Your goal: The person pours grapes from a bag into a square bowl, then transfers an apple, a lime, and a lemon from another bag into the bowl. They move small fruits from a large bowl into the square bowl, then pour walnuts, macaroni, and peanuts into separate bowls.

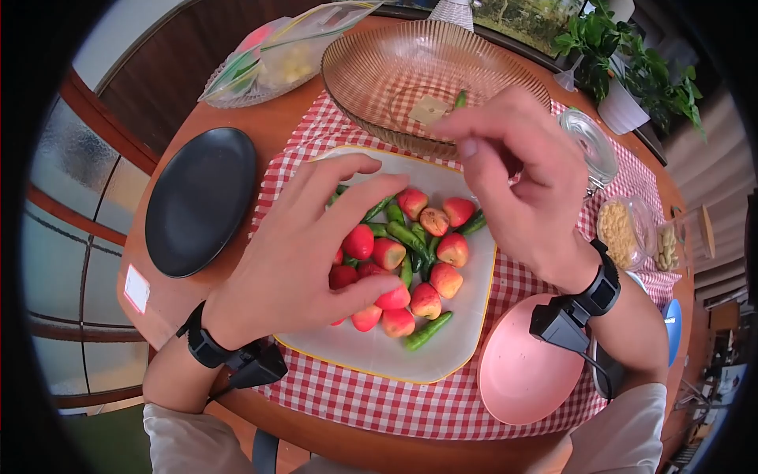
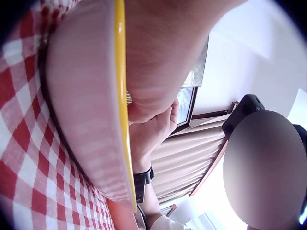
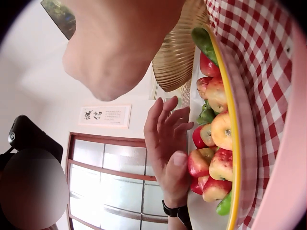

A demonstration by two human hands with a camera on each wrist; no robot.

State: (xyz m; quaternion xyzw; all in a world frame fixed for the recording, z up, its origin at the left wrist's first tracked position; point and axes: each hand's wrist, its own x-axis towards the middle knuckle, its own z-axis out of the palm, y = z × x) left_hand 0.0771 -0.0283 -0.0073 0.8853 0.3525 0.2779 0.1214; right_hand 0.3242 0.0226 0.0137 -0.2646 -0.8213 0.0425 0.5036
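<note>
Glossy red apples (image 1: 453, 250) and green peppers (image 1: 406, 235) are partly blocked by wide-spread left hand (image 1: 296, 249); grip of right hand (image 1: 530, 170) near bowl (image 1: 355, 79) cannot be told.

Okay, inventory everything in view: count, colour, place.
Apples: over a dozen, red and yellow, in tray
Peppers: several, green, mostly among apples
Tray: one, whitish, yellow rim, on cloth
Cloth: one, red and white, on table
Table: one, brown, beneath cloth
Bowl: one, amber, beyond tray
Plate: one, black, left
Dish: one, pink, near right
Plastic bags: count unclear, clear, far left
Leaves: many, green, far right
Wristbands: two, black, worn
Left hand: one, over tray
Right hand: one, by bowl
</note>
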